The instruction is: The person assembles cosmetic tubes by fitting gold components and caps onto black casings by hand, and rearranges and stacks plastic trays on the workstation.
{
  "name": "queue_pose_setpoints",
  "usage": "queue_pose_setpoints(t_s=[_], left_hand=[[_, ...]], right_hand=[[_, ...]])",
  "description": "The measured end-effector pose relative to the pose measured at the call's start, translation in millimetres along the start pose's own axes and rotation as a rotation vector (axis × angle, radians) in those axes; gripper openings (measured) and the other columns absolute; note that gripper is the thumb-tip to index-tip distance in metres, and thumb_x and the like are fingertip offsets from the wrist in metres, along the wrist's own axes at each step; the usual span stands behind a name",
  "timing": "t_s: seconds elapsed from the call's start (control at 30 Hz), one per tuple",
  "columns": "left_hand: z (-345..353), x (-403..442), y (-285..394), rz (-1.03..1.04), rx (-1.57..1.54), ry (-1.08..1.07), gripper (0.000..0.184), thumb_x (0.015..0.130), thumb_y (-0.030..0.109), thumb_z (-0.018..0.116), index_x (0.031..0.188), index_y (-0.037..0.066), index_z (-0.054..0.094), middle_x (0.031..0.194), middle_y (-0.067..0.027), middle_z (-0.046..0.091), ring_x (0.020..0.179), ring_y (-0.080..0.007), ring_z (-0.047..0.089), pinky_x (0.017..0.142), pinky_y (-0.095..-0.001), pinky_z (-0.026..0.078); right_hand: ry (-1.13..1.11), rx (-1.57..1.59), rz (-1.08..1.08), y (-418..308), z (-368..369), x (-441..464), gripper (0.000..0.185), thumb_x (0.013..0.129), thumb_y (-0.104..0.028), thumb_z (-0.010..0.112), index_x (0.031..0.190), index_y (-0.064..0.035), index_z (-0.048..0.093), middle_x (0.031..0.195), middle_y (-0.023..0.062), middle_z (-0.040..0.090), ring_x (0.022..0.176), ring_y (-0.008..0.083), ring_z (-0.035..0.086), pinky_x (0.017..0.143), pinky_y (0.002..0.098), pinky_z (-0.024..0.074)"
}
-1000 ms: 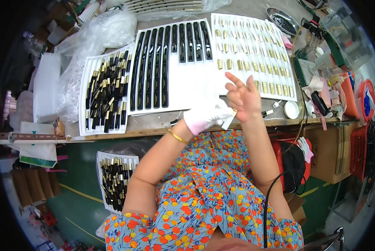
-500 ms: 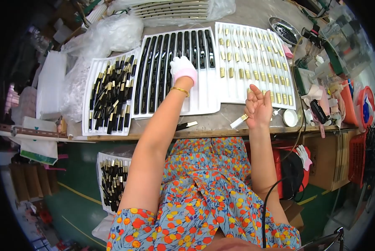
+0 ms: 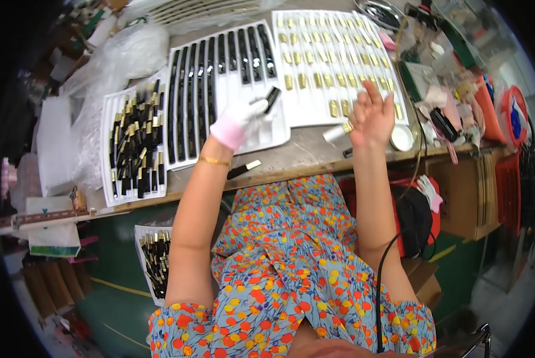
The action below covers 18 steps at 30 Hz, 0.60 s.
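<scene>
My left hand (image 3: 242, 122), in a white glove with a pink cuff, pinches a short glossy black cosmetic tube (image 3: 272, 99). It is raised over the bared lower part of a white tray (image 3: 267, 134) with long rows of black tubes (image 3: 191, 107). My right hand (image 3: 373, 116) is bare, palm up, with thumb and index finger apart and the other fingers curled. At those curled fingers a white piece with a gold end (image 3: 337, 132) sticks out to the left. Beyond lies a white tray of gold-ended pieces (image 3: 318, 56).
A tray at the left holds a heap of black-and-gold tubes (image 3: 137, 140). One loose black-and-gold tube (image 3: 243, 169) lies near the table edge. A round white container (image 3: 401, 138) stands right of my right hand. Plastic bags (image 3: 133, 53) lie behind.
My left hand has drawn back from the tray rows towards me and now holds up a black tube. The whole view has shifted and tilted; my right hand keeps much the same pose.
</scene>
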State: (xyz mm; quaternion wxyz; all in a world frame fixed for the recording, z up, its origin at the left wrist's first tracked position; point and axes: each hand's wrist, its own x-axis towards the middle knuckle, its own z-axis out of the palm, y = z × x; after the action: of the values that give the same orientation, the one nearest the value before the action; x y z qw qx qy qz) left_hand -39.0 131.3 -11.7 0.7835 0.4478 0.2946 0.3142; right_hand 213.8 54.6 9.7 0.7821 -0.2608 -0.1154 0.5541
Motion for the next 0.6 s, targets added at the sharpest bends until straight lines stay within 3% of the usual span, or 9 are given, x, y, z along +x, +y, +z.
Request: queue_pose_setpoints(t_s=[0.03,0.07,0.1,0.17,0.3,0.37,0.5,0.57,0.6], left_hand=[[6.4,-7.1,-10.1,-0.079,-0.115,-0.132,0.034,0.085,0.015,0.053,0.115,0.0,0.049,0.088,-0.0059,0.056,0.082,-0.0131,0.056,0.071,-0.0273,0.049],[20.0,-6.3,-20.5,-0.041,-0.301,-0.402,0.033,0.085,0.01,0.053,0.116,-0.003,0.047,0.096,-0.0094,0.056,0.083,-0.0137,0.056,0.067,-0.0262,0.049],[32.1,-21.0,-28.7,-0.019,-0.375,-0.207,0.032,0.085,0.002,0.051,0.116,-0.003,0.046,0.106,-0.0117,0.054,0.088,-0.0161,0.056,0.069,-0.0272,0.051],[56.4,-35.1,-29.4,0.03,-0.406,-0.068,0.032,0.084,-0.002,0.051,0.116,-0.003,0.046,0.113,-0.0133,0.052,0.093,-0.0177,0.056,0.074,-0.0288,0.051],[61.2,-38.9,-34.2,0.036,-0.415,-0.026,0.031,0.084,-0.001,0.052,0.115,-0.002,0.048,0.112,-0.0126,0.053,0.097,-0.018,0.055,0.076,-0.0294,0.051],[61.9,-38.0,-34.6,-0.027,-0.466,0.067,0.029,0.083,-0.002,0.053,0.112,-0.004,0.048,0.107,-0.0135,0.054,0.085,-0.0182,0.058,0.072,-0.0274,0.052],[50.9,-37.2,-46.9,-0.012,-0.397,0.093,0.028,0.083,0.0,0.055,0.11,-0.004,0.05,0.1,-0.0113,0.056,0.082,-0.0162,0.058,0.071,-0.027,0.052],[55.4,-40.7,-42.9,0.041,-0.278,0.052,0.029,0.082,0.004,0.057,0.11,-0.003,0.051,0.095,-0.0091,0.057,0.078,-0.0142,0.057,0.066,-0.0259,0.05],[54.4,-43.3,-39.5,0.049,-0.204,0.027,0.03,0.083,0.008,0.058,0.11,-0.002,0.052,0.094,-0.0081,0.058,0.073,-0.013,0.057,0.063,-0.0247,0.049]], right_hand=[[-0.015,0.0,-0.011,-1.1,8.2,3.7,0.055,0.092,-0.048,0.026,0.098,-0.0026,0.057,0.067,0.0044,0.055,0.038,0.0092,0.032,0.032,0.0208,0.0218],[-0.187,0.024,-0.024,0.7,10.8,8.6,0.054,0.092,-0.047,0.026,0.104,-0.0027,0.056,0.072,0.0045,0.055,0.043,0.0089,0.035,0.035,0.0209,0.025],[-0.147,0.037,-0.021,3.3,15.8,9.9,0.055,0.093,-0.046,0.024,0.102,-0.0014,0.055,0.071,0.0055,0.054,0.043,0.0093,0.035,0.035,0.0209,0.0247],[-0.09,-0.015,-0.015,10.0,29.0,11.8,0.056,0.093,-0.046,0.023,0.101,0.0004,0.054,0.069,0.0064,0.054,0.042,0.0093,0.035,0.034,0.0209,0.0239],[-0.132,-0.039,-0.022,20.0,29.3,11.9,0.058,0.093,-0.046,0.022,0.1,0.0017,0.054,0.067,0.007,0.053,0.039,0.0091,0.034,0.033,0.0203,0.0227],[-0.116,-0.046,-0.062,20.2,30.5,10.6,0.057,0.092,-0.048,0.025,0.097,0.0019,0.052,0.062,0.0045,0.052,0.035,0.0091,0.036,0.031,0.0201,0.0214],[-0.136,-0.175,-0.184,23.4,35.2,2.3,0.059,0.092,-0.049,0.024,0.096,0.0026,0.052,0.061,0.0047,0.052,0.034,0.0082,0.035,0.031,0.0198,0.021],[-0.15,-0.183,-0.169,23.4,31.8,-0.7,0.06,0.092,-0.049,0.025,0.102,0.0037,0.053,0.063,0.0058,0.052,0.036,0.0082,0.032,0.032,0.0196,0.0222],[-0.196,-0.133,-0.061,20.3,24.8,3.0,0.061,0.091,-0.05,0.026,0.103,0.0041,0.053,0.063,0.0057,0.053,0.035,0.008,0.032,0.031,0.0193,0.0223]])
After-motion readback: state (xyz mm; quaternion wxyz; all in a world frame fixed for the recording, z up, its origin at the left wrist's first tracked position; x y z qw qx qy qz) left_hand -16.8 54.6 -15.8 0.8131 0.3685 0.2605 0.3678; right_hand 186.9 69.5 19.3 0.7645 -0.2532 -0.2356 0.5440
